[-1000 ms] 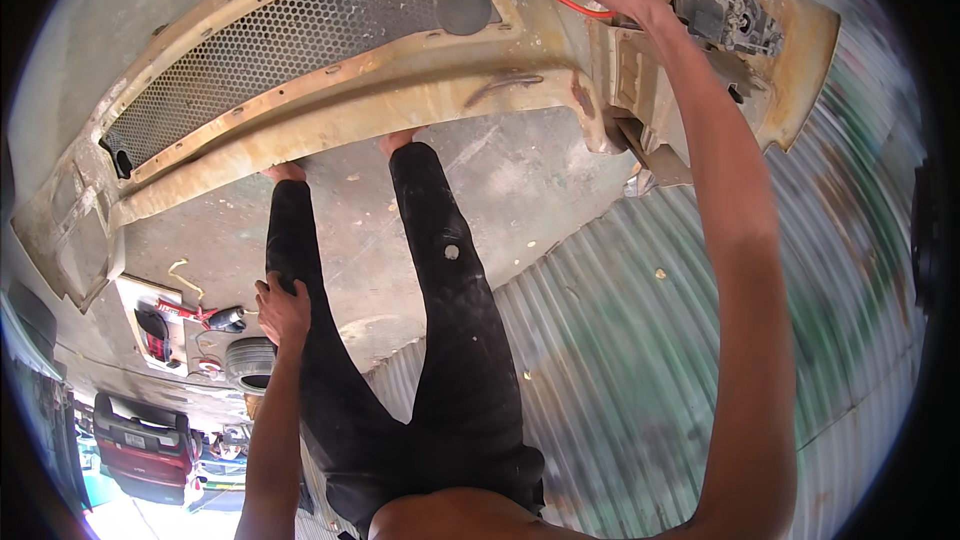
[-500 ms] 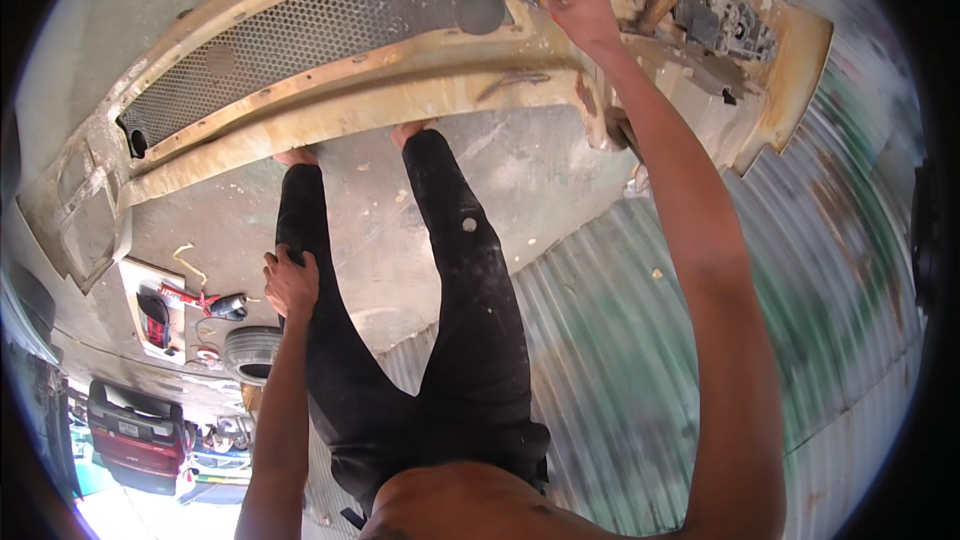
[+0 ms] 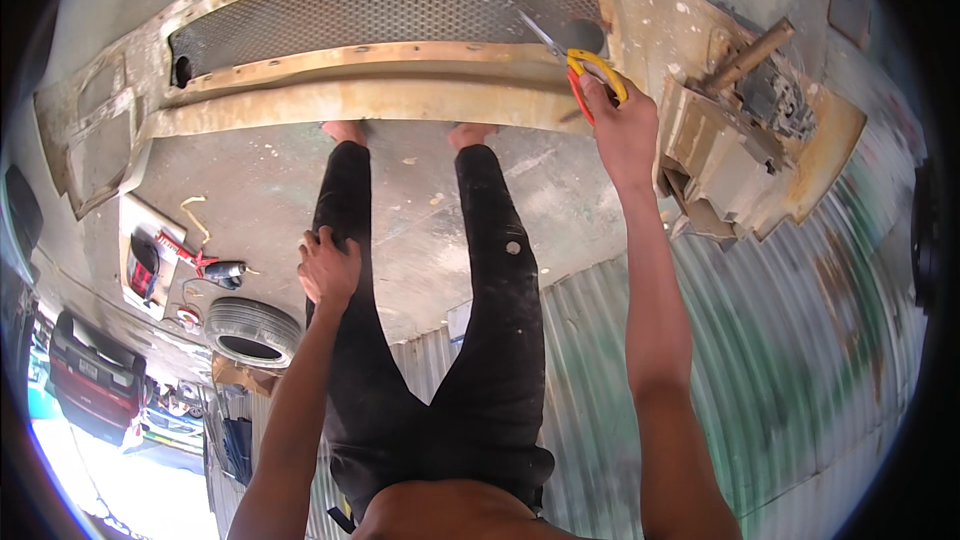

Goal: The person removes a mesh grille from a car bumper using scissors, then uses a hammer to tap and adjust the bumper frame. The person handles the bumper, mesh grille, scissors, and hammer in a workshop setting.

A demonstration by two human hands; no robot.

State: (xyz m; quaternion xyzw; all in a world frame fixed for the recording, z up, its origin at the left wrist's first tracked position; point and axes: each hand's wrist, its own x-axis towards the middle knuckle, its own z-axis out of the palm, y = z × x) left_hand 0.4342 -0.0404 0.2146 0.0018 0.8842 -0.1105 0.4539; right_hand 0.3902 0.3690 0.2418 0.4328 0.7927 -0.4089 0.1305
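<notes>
My right hand [image 3: 622,125] is closed round the yellow-and-red handles of a pair of scissors [image 3: 578,64]. Their slim metal blades point up and left over the mesh panel [image 3: 380,10] of a large, scuffed beige bumper-like part [image 3: 340,100] with a long cut-out, lying across the top of the view. A dark round patch [image 3: 587,33] is at the mesh's right end, just beyond the handles. My left hand [image 3: 328,265] rests on my black-trousered left leg [image 3: 340,190], its fingers apart and slightly bent.
A weathered assembly with a wooden bar [image 3: 755,55] lies at the right, above a green-stained corrugated sheet [image 3: 760,370]. At the left are a tyre [image 3: 250,315], a power tool [image 3: 222,270] with a cord, a white board [image 3: 135,220] holding items, and a dark red car [image 3: 90,380].
My right hand has moved down and toward me with the scissors, which have swung to point up-left over the mesh. The view has shifted, raising the bumper part. My left hand stays on my leg.
</notes>
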